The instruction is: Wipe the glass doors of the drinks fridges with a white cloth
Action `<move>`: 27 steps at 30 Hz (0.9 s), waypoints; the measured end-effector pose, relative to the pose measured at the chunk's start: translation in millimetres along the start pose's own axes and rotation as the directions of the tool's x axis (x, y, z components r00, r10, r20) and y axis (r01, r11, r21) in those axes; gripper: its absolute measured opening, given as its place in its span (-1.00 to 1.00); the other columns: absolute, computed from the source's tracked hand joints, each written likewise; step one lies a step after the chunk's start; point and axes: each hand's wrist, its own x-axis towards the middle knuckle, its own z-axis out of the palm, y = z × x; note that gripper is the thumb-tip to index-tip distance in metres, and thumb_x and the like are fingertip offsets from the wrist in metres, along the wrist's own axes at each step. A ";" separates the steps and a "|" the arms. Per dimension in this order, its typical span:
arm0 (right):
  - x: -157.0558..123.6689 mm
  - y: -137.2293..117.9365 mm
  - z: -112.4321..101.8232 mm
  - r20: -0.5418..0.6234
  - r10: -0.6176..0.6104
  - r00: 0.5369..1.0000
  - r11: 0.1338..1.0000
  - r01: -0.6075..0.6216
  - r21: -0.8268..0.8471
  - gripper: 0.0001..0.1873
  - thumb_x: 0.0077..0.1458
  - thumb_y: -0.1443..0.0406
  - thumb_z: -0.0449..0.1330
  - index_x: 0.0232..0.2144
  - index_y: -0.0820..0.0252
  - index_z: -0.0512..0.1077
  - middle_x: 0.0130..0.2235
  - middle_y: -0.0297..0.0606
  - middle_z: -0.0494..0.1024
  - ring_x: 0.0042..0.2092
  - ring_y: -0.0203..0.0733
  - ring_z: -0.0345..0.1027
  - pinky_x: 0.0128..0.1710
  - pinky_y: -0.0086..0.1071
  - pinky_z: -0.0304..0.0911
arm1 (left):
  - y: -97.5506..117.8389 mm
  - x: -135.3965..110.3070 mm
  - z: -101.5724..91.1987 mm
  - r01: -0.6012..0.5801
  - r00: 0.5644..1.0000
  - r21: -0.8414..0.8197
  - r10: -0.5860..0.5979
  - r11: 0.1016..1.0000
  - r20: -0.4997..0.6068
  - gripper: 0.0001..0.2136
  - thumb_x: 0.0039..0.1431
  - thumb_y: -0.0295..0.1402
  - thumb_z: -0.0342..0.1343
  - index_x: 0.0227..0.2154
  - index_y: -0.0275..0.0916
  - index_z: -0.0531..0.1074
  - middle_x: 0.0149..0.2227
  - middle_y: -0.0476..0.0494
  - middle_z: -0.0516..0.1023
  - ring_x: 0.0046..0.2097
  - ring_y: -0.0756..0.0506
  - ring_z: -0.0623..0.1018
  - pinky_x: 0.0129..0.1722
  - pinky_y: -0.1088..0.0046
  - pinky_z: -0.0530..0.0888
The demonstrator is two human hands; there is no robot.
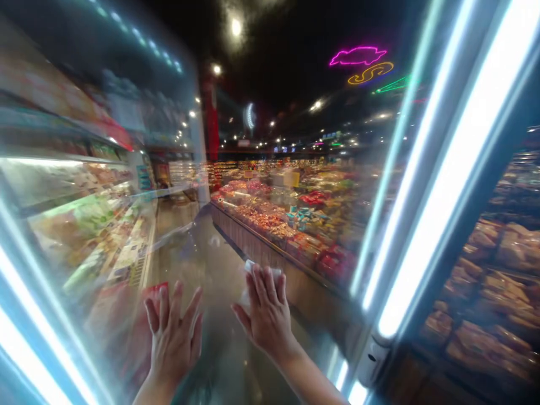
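My left hand [172,334] is raised with its fingers spread wide, and nothing is in it. It appears to lie against a clear glass pane, though contact is hard to make out. A small red patch [158,291] shows just behind its fingers. To the right, my right hand [270,318] lies flat over a folded white cloth or tissue [250,264], pressing it to the pane. The cloth's edges stick out past the fingertips and beside the thumb; the rest is hidden under the palm.
Bright tube lights [447,169] slant along the right side, and more tubes [29,315] along the left. Beyond the glass are a blurred chilled shelf [84,191], a floor aisle [202,247] and a long produce stand [270,216]. Bagged goods [489,287] sit at far right.
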 end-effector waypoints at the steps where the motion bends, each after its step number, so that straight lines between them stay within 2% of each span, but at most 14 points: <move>1: -3.1 -7.6 2.6 0.001 0.000 1.000 1.000 0.000 0.007 -0.17 0.36 0.15 0.06 0.46 0.44 -0.15 0.46 -0.08 0.06 0.52 0.00 -0.44 0.51 0.02 -0.50 | -4.4 -1.3 -0.3 0.000 1.000 -0.005 0.000 1.000 -0.003 -0.17 0.24 -0.43 0.18 0.44 0.14 -0.14 0.53 0.00 -0.29 0.52 -0.34 -0.24 0.45 -0.22 -0.26; 4: -25.5 -36.1 14.0 0.010 -0.017 1.000 0.999 0.016 0.038 -0.20 0.35 0.24 0.05 0.47 0.41 -0.17 0.48 -0.16 -0.04 0.52 -0.05 -0.38 0.51 -0.06 -0.44 | -22.2 -7.7 -3.8 -0.004 1.000 -0.005 0.004 1.000 -0.002 -0.15 0.24 -0.43 0.18 0.45 0.13 -0.17 0.53 -0.01 -0.32 0.52 -0.32 -0.27 0.45 -0.20 -0.28; 6: -26.0 -52.6 22.2 0.004 -0.016 1.000 0.999 0.016 0.046 -0.21 0.35 0.25 0.05 0.47 0.38 -0.17 0.48 -0.20 -0.06 0.52 -0.09 -0.36 0.52 -0.07 -0.42 | -38.6 -12.1 -8.3 0.012 1.000 0.000 -0.012 1.000 0.002 -0.15 0.25 -0.43 0.17 0.45 0.13 -0.19 0.53 -0.01 -0.33 0.52 -0.31 -0.28 0.45 -0.19 -0.28; 10: 18.9 -77.6 36.2 -0.008 0.034 0.999 0.999 -0.034 0.028 -0.18 0.36 0.18 0.06 0.47 0.37 -0.19 0.45 -0.06 0.02 0.52 0.01 -0.38 0.49 0.16 -0.40 | -77.0 -18.5 -19.8 0.045 0.999 0.016 -0.045 0.999 -0.003 -0.16 0.27 -0.44 0.14 0.45 0.12 -0.20 0.53 -0.04 -0.34 0.52 -0.32 -0.30 0.45 -0.21 -0.27; 12: 29.2 -93.9 43.8 0.002 0.050 0.999 0.998 -0.050 0.033 -0.18 0.35 0.18 0.08 0.47 0.36 -0.17 0.45 -0.01 0.04 0.52 0.07 -0.36 0.47 0.23 -0.32 | -96.0 -22.1 -25.6 0.039 0.999 0.029 -0.038 0.999 -0.022 -0.17 0.27 -0.46 0.12 0.46 0.09 -0.20 0.53 -0.08 -0.36 0.52 -0.32 -0.31 0.45 -0.20 -0.28; 14: 20.6 -115.7 52.4 0.004 0.023 1.000 0.998 -0.023 0.055 -0.19 0.33 0.23 0.10 0.47 0.36 -0.14 0.44 -0.03 0.07 0.52 0.01 -0.33 0.48 0.15 -0.28 | -113.6 -27.0 -31.1 0.051 0.998 0.028 -0.050 0.998 -0.036 -0.18 0.27 -0.47 0.10 0.46 0.08 -0.19 0.53 -0.10 -0.35 0.52 -0.32 -0.31 0.45 -0.20 -0.29; 17: 11.3 -150.6 65.0 -0.007 -0.016 1.000 0.997 0.016 0.077 -0.20 0.31 0.30 0.09 0.46 0.38 -0.12 0.45 -0.11 0.08 0.51 -0.12 -0.30 0.51 -0.04 -0.36 | -136.2 -35.2 -36.8 0.113 0.993 0.005 -0.113 0.994 -0.036 -0.19 0.28 -0.49 0.08 0.46 0.08 -0.20 0.53 -0.10 -0.34 0.52 -0.31 -0.31 0.44 -0.22 -0.29; 19: 31.5 -170.1 71.1 -0.007 0.012 1.000 0.997 -0.012 0.072 -0.20 0.32 0.29 0.08 0.47 0.40 -0.15 0.45 -0.09 0.06 0.52 -0.08 -0.33 0.51 0.01 -0.40 | -148.1 -40.0 -37.8 0.152 0.988 -0.011 -0.153 0.988 -0.037 -0.18 0.28 -0.51 0.06 0.46 0.09 -0.21 0.53 -0.09 -0.35 0.52 -0.31 -0.31 0.44 -0.24 -0.29; 21: 65.2 -186.9 76.5 0.008 0.045 0.999 0.997 -0.045 0.069 -0.18 0.33 0.27 0.07 0.47 0.41 -0.18 0.45 -0.03 0.06 0.52 -0.03 -0.39 0.49 0.14 -0.36 | -157.4 -44.8 -36.7 0.175 0.983 -0.031 -0.177 0.984 -0.041 -0.18 0.28 -0.51 0.06 0.46 0.09 -0.22 0.53 -0.08 -0.37 0.52 -0.31 -0.32 0.44 -0.25 -0.28; 23: 86.1 -203.4 83.6 0.052 0.031 0.998 0.997 -0.035 0.075 -0.18 0.32 0.25 0.09 0.47 0.40 -0.15 0.44 0.00 0.08 0.52 -0.01 -0.42 0.48 0.17 -0.32 | -164.4 -51.0 -34.9 0.201 0.978 -0.056 -0.204 0.978 -0.052 -0.18 0.27 -0.51 0.05 0.46 0.09 -0.22 0.53 -0.08 -0.37 0.52 -0.31 -0.31 0.44 -0.26 -0.25; 25: 76.2 -219.7 92.8 0.102 -0.040 0.994 0.995 0.031 0.093 -0.21 0.30 0.24 0.14 0.45 0.36 -0.03 0.44 -0.07 0.10 0.52 -0.05 -0.42 0.50 0.06 -0.35 | -169.9 -58.9 -33.9 0.233 0.969 -0.081 -0.239 0.969 -0.071 -0.18 0.27 -0.51 0.03 0.46 0.08 -0.24 0.53 -0.08 -0.38 0.52 -0.30 -0.31 0.44 -0.25 -0.25; 27: 43.0 -233.1 101.5 0.125 -0.151 0.981 0.984 0.137 0.114 -0.30 0.28 0.22 0.17 0.40 0.29 0.16 0.44 -0.22 0.12 0.52 -0.12 -0.42 0.52 -0.08 -0.40 | -174.2 -67.1 -34.3 0.259 0.959 -0.098 -0.268 0.961 -0.090 -0.18 0.27 -0.51 0.03 0.46 0.07 -0.24 0.53 -0.08 -0.37 0.52 -0.29 -0.31 0.44 -0.24 -0.27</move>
